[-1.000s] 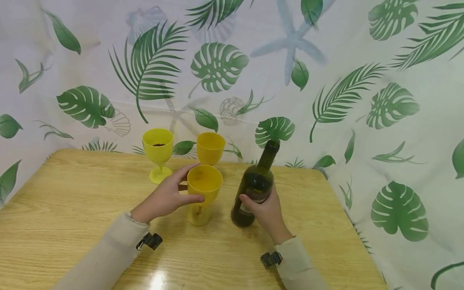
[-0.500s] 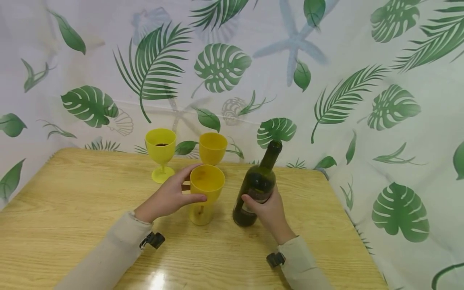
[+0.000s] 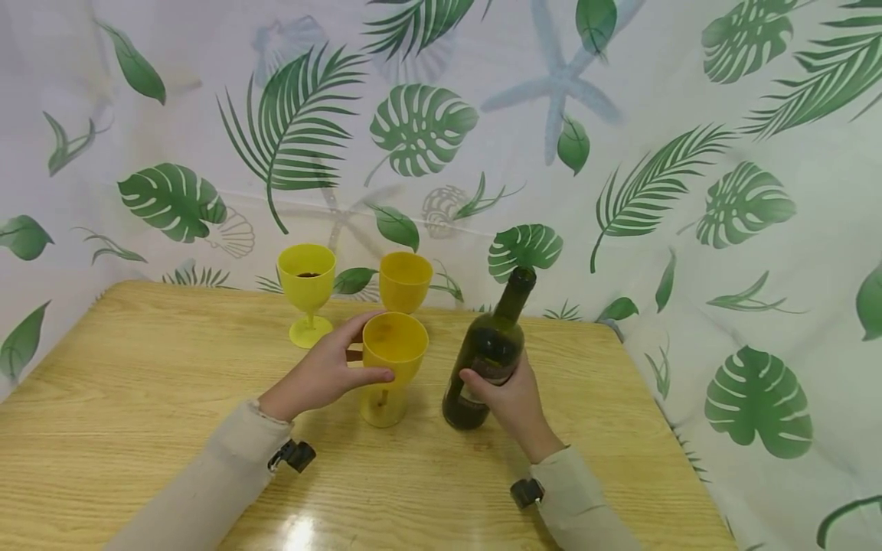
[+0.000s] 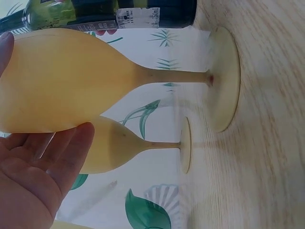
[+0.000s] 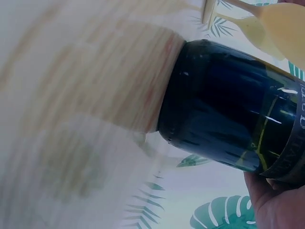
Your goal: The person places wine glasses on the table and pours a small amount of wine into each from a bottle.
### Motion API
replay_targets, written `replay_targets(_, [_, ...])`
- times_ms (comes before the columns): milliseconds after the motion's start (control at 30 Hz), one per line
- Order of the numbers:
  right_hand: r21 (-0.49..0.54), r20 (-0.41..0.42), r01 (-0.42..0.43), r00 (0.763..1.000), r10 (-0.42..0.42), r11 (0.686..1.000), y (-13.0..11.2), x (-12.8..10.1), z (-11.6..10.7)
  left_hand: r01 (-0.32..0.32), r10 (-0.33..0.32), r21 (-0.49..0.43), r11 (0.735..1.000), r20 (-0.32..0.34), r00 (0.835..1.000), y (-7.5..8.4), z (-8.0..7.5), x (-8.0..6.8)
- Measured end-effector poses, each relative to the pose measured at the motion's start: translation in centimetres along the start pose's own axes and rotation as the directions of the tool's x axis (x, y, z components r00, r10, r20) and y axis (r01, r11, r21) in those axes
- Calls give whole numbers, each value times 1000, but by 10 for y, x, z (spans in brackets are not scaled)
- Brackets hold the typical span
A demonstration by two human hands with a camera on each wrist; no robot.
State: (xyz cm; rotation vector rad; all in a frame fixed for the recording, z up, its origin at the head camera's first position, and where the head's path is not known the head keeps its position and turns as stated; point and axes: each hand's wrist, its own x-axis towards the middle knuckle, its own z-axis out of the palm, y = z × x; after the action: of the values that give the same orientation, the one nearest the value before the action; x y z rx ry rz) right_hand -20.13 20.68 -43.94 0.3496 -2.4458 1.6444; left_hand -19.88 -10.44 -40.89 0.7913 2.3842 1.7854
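Left hand (image 3: 324,375) wrapped around the bowl of the nearest yellow goblet (image 3: 390,360), thumb across the front, fingers curled behind; foot of the goblet planted on the wooden worktop (image 3: 138,398). Right hand (image 3: 513,398) clamped on the lower body of a dark green wine bottle (image 3: 485,356), at the label, bottle leaning slightly and its base down on the worktop just right of the goblet. In the left wrist view, goblet (image 4: 95,78) stem and round foot clear of the fingers (image 4: 62,157), bottle (image 4: 109,12) close behind. In the right wrist view, bottle (image 5: 228,124) base meeting the worktop. Farther back, a second yellow goblet (image 3: 404,282) directly behind the held one, and a greener goblet (image 3: 306,287) to the left with dark liquid at the bottom. Leaf-print curtain (image 3: 620,153) behind and to the right.
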Motion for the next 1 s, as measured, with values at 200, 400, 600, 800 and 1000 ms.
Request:
replay_targets(200, [-39,19,-16,1000,16,999,-3,1,-3,-12,12,12,1000,5,1000,0,-1,1])
replay_targets(400, [-53,16,-13,1000,14,998,-6,1,-6,-25,25,5,1000,7,1000,-3,0,2])
replay_targets(600, [-94,-1,-18,1000,18,995,-11,1,-7,-10,10,18,1000,-6,1000,-3,0,0])
replay_targets(800, [-143,-20,-73,997,71,987,-19,0,-9,-7,7,33,999,-17,1000,-3,1,0])
replay_targets(1000, [-151,-17,-89,996,88,984,-23,0,-11,0,1,36,999,-22,1000,-4,2,-1])
